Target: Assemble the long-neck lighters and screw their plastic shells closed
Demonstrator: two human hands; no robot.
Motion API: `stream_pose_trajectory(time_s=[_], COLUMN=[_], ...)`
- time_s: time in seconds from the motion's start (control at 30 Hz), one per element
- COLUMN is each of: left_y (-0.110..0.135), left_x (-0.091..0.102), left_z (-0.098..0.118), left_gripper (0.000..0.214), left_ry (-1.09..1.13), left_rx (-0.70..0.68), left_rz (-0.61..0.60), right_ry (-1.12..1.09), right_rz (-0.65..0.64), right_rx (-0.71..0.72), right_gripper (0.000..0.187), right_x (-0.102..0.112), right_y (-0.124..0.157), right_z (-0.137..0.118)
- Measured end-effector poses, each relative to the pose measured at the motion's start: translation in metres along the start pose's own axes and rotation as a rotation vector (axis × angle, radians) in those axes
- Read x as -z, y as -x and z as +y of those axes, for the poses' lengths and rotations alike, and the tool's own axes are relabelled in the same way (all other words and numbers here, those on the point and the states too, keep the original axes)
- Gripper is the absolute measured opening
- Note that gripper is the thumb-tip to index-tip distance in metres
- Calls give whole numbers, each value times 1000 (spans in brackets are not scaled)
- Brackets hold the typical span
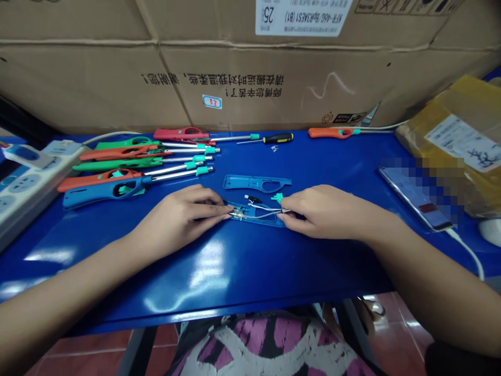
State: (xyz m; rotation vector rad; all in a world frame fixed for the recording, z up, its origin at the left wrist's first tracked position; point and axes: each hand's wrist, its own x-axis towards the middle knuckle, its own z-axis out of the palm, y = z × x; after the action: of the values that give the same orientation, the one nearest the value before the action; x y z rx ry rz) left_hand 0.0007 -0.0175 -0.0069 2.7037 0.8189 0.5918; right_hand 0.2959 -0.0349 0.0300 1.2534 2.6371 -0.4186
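Note:
A blue half shell of a long-nosed lighter (270, 220) lies on the table between my hands. My left hand (188, 211) is closed, its fingertips pinching the shell's left end beside a small metal valve (237, 213). From that valve a thin grey tube (262, 214) runs across the shell to my right hand (313, 211), whose fingers are pinched around its far end; a bit of metal shows there. A black igniter (254, 199) with white wire and a green trigger (278, 197) are just behind. The matching blue half shell (254, 183) lies farther back.
Several assembled lighters (129, 151) lie at left, beside a white power strip (27, 183). A yellow-black screwdriver (277, 138) and an orange lighter (331, 133) lie before a large cardboard box (235, 62). A phone (415, 198) and a taped parcel (457, 156) are at right.

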Motion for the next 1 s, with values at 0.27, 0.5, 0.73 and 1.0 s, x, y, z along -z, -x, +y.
stream_pose_trajectory(time_s=[0.27,0.5,0.73,1.0], left_y=[5,3,-7,-2], left_x=[-2,-4,-11,-28], left_z=[6,9,24,34], left_gripper=[19,21,19,17], left_ry=[169,152,132,23], left_rx=[194,247,206,99], left_rz=[42,0,-53,67], right_ry=[41,71,180,5], right_rz=[30,98,384,348], right_rx=[4,48,92,234], right_gripper=[31,25,29,15], right_x=[-4,-2,-2,-19], right_y=[0,3,7,-10], right_z=[3,7,9,-8])
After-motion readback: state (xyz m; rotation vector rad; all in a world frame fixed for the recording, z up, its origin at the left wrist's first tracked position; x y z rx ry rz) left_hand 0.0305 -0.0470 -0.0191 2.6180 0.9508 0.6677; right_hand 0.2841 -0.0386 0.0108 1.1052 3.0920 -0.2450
